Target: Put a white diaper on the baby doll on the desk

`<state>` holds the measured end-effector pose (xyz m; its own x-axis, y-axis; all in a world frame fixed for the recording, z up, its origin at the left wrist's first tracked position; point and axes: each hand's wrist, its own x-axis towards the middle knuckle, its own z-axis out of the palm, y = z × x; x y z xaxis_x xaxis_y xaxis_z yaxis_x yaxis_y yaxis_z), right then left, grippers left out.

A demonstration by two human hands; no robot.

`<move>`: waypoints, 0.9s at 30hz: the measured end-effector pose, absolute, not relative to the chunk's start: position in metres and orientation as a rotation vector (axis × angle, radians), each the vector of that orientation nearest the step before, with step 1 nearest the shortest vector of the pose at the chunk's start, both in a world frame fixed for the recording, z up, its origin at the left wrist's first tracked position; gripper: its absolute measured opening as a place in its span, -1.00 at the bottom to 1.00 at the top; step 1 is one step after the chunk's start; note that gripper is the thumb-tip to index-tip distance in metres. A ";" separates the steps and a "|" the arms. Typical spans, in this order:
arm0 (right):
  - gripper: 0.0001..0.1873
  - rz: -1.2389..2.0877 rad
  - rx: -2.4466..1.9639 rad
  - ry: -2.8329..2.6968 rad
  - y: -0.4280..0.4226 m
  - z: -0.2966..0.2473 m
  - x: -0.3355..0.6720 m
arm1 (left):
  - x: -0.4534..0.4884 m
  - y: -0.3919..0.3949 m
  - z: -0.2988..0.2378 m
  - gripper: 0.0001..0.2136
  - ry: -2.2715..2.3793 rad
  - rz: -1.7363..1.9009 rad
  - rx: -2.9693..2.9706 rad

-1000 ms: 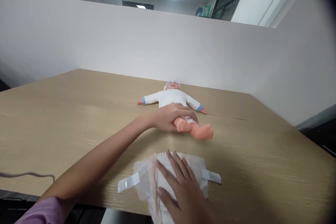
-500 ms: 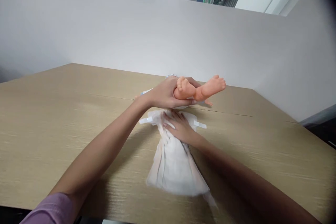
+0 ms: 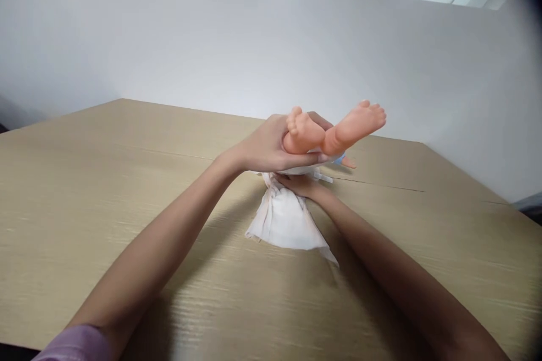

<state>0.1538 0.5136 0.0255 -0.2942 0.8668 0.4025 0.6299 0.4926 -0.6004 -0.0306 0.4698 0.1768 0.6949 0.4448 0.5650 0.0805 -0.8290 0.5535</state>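
Observation:
My left hand (image 3: 265, 144) is closed round the ankles of a baby doll (image 3: 307, 132), with both bare feet raised toward me. Below the doll's raised legs lies an unfolded white diaper (image 3: 288, 223) on the table, its near end fanned out and one fastening tab (image 3: 324, 177) showing at the right. My right hand (image 3: 300, 185) lies on the diaper, reaching in under the doll. Its fingers are partly covered by the doll; the part that shows looks flat. The doll's body is mostly hidden behind my left hand, with one small hand (image 3: 349, 162) and a bit of blue showing.
The wooden table (image 3: 105, 192) stretches to both sides, with a seam across it. A pale partition wall (image 3: 212, 45) stands behind its far edge.
My right hand has slid the diaper away from me, so its far end is now under the doll. My left hand has lifted the doll's feet a little higher and to the right.

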 end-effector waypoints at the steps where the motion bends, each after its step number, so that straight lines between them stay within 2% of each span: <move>1: -0.48 0.443 -1.228 -2.076 0.508 0.027 0.160 | -0.031 0.469 0.177 -0.71 0.394 0.973 2.396; 6: -0.57 0.500 -1.258 -2.270 0.449 0.048 0.196 | -0.028 0.463 0.172 -0.69 0.330 0.940 2.403; 9: -0.62 0.466 -1.342 -2.079 0.407 0.062 0.206 | -0.024 0.456 0.161 -0.65 0.393 0.908 2.423; 14: -0.35 0.269 -1.145 -1.844 0.379 0.072 0.196 | -0.019 0.441 0.143 -0.60 0.442 0.827 2.397; 16: -0.32 0.249 -1.094 -1.885 0.378 0.073 0.196 | -0.022 0.435 0.139 -0.61 0.446 0.816 2.385; 23: -0.57 0.156 -0.935 -2.287 0.374 0.060 0.244 | -0.077 0.429 0.106 -0.62 0.584 0.778 2.545; 27: -0.56 0.011 -0.948 -2.491 0.376 0.034 0.268 | -0.107 0.432 0.068 -0.58 0.451 0.659 2.618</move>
<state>0.2676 0.3758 0.0337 -0.6497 0.6297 0.4258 0.6259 0.7611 -0.1705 -0.1071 0.4317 0.0684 0.8366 0.3969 0.3775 0.2075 -0.8675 0.4522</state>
